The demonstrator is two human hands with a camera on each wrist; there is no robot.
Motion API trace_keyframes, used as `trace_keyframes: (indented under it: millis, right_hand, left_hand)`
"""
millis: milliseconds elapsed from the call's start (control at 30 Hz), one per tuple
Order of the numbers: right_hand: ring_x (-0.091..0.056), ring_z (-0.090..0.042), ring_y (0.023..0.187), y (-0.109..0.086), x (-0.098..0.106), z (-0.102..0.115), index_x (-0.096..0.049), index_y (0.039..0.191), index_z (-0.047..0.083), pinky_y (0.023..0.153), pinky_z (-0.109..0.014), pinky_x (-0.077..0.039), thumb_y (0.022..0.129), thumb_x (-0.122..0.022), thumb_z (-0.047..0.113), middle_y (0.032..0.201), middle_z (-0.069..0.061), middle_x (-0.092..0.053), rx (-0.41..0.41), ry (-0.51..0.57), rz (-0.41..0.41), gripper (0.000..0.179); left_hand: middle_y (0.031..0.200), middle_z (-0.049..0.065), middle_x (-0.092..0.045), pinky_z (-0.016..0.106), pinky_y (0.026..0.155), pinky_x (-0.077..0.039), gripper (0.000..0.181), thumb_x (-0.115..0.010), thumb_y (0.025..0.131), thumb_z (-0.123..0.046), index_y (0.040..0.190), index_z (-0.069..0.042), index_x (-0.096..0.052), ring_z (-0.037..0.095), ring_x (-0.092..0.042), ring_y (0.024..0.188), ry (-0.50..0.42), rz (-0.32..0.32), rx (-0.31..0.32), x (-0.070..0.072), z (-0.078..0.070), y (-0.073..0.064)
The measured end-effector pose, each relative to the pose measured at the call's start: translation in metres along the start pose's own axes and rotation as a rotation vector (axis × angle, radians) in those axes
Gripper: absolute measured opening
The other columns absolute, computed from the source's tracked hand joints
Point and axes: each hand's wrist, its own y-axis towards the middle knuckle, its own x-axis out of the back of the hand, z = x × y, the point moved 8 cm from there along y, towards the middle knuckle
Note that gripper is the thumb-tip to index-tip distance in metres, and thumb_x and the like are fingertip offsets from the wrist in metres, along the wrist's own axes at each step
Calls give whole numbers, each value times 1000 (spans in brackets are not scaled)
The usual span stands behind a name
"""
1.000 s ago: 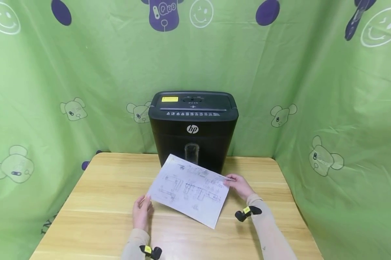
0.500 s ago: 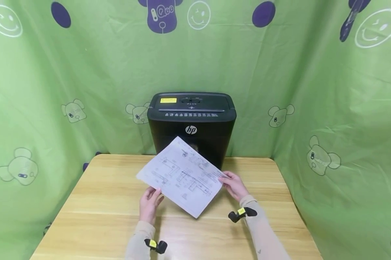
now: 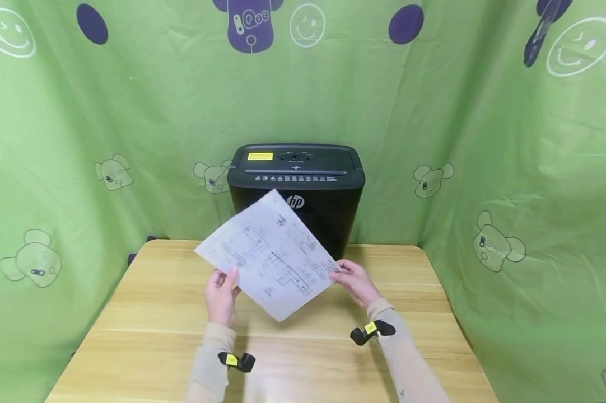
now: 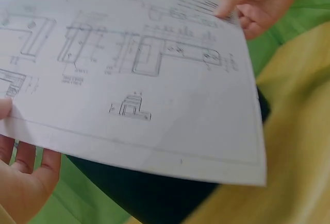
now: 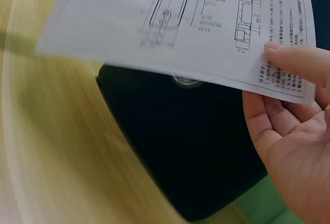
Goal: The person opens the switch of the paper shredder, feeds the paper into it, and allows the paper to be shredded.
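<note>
A white sheet of paper printed with technical drawings is held up, tilted, in front of a black HP paper shredder. My left hand pinches its lower left edge, thumb on top and fingers beneath. At the sheet's right corner, my right hand pinches it the same way. The right wrist view shows the right thumb lying on printed lines of text on the paper. In the left wrist view both hands touch the paper. The sheet covers part of the shredder's front.
The shredder's top has a feed slot and a yellow label. It stands at the back of a wooden table. A green patterned curtain hangs behind and on both sides.
The sheet has risen and turned, its top corner now over the shredder's front near the logo. My left hand moved along the edge and upward; the right hand shifted slightly left and up.
</note>
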Motion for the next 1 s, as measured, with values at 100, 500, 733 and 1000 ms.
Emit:
trace_keyframes:
  millis: [100, 500, 733, 1000]
  right_hand:
    - [-68, -8, 83, 1, -8, 15, -62, 98, 1, 79, -23, -56, 85, -65, -7, 88, 8, -73, 68, -143, 42, 16]
    - [-66, -6, 79, 8, -41, 98, -62, 106, -8, 72, -22, -55, 90, -68, 11, 88, 8, -70, 224, -440, 15, 26]
    - [-64, -7, 77, 1, -54, 137, -66, 101, -5, 73, -21, -53, 92, -67, 15, 91, -9, -72, 291, -495, -78, 22]
    - [-66, -17, 74, -18, -69, 193, -67, 96, -7, 65, -20, -51, 91, -66, 8, 93, -26, -70, 346, -652, -88, 16]
  left_hand:
    - [97, -3, -70, 27, 75, -58, 18, -62, 94, -12, 112, -7, -61, 12, -67, 86, 12, 16, -33, -8, -19, 5]
    - [95, -1, -70, 26, 74, -59, 15, -64, 92, -8, 107, -6, -64, 12, -66, 84, 103, 113, -155, -47, -75, 12]
    - [90, -4, -69, 22, 73, -55, 20, -69, 89, -12, 107, -3, -66, 11, -64, 83, 245, 141, -227, -65, -103, 14]
    - [99, 10, -70, 24, 76, -55, 24, -70, 89, -18, 107, -3, -66, 14, -64, 85, 500, 225, -321, -94, -147, 17]
